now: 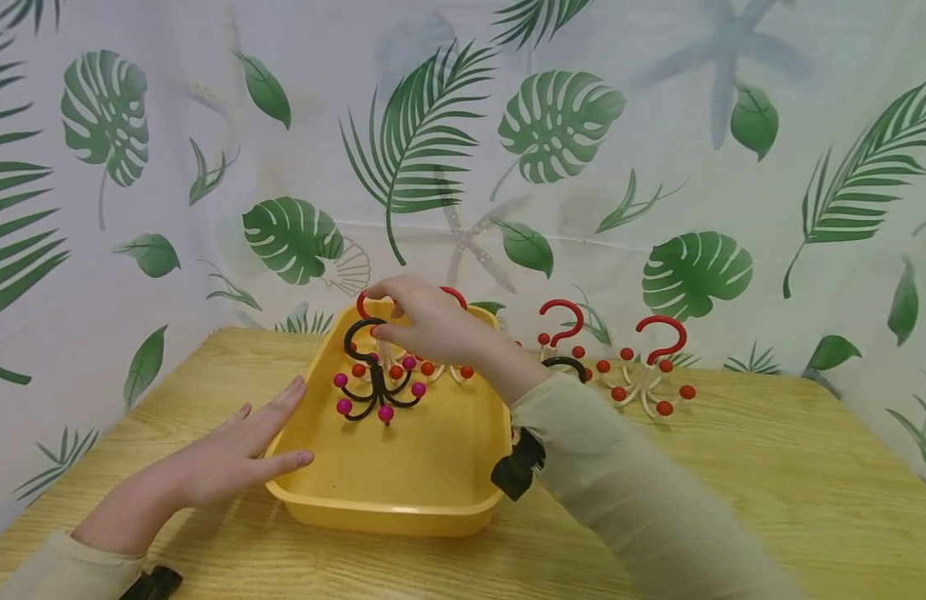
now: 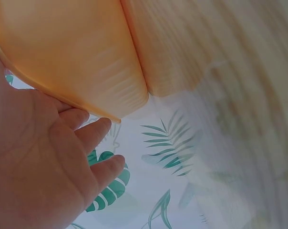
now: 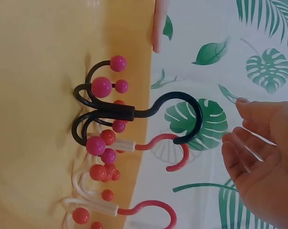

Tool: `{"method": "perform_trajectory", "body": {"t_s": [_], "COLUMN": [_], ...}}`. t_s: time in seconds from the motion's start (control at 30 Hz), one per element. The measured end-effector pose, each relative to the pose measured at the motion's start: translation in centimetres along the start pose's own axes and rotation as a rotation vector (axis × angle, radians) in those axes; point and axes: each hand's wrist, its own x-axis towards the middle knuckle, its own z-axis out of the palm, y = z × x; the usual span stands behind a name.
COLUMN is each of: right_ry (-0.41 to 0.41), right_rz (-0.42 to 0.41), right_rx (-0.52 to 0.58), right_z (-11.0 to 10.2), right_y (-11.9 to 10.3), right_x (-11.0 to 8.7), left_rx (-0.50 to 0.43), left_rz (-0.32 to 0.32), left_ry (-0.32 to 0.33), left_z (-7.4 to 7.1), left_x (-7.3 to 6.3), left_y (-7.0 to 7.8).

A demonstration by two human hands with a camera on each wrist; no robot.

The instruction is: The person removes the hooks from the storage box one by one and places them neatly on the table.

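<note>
A yellow plastic tray [image 1: 387, 518] sits on the table. In its left part stands a black multi-prong hook hanger [image 1: 377, 380] with pink ball tips. Behind it in the tray are two white hangers with red hooks and red balls; the right wrist view shows one white hanger [image 3: 105, 207] near its lower edge. My right hand [image 1: 436, 321] is by the black hook's top, its fingers loosely bent; the right wrist view shows a gap between hand and hook. With fingers extended, my left hand [image 1: 222, 458] rests against the tray's left side, also seen in the left wrist view.
Right of the tray stand more hangers: a red-hooked one [image 1: 644, 379] farthest right, another red hook [image 1: 563, 321], and a black hook [image 1: 568, 364] partly behind my right sleeve. A leaf-printed cloth [image 1: 463, 125] hangs behind the wooden table [image 1: 793, 492].
</note>
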Motion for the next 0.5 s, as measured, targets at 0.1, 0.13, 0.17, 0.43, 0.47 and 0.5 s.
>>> {"method": "perform_trajectory", "body": {"t_s": [0.1,0.13,0.17,0.43,0.47,0.5], "right_ry": [-0.039,-0.051,-0.060,-0.107,-0.111,-0.112], "right_rz": [0.001,0.001,0.003,0.055,0.060,0.061], "right_rx": [-0.019,-0.021,-0.026,-0.026,-0.028,-0.036], "right_z": [0.8,1.1,1.3,2.9,3.0,3.1], "right_y": [0.0,0.0,0.0,-0.2,-0.2,-0.1], "right_x": [0.7,0.9,1.0,1.8,1.8,1.8], "left_rx": [0.003,0.002,0.003,-0.001,0.000,0.001], "left_rz": [0.000,0.000,0.001,-0.002,-0.001,0.000], "left_ry": [-0.002,-0.001,-0.001,-0.001,-0.001,-0.001], "left_z": [0.0,0.0,0.0,0.1,0.1,0.1], "left_x": [0.0,0.0,0.0,0.1,0.1,0.1], "left_y": [0.0,0.0,0.0,0.0,0.0,0.0]}}
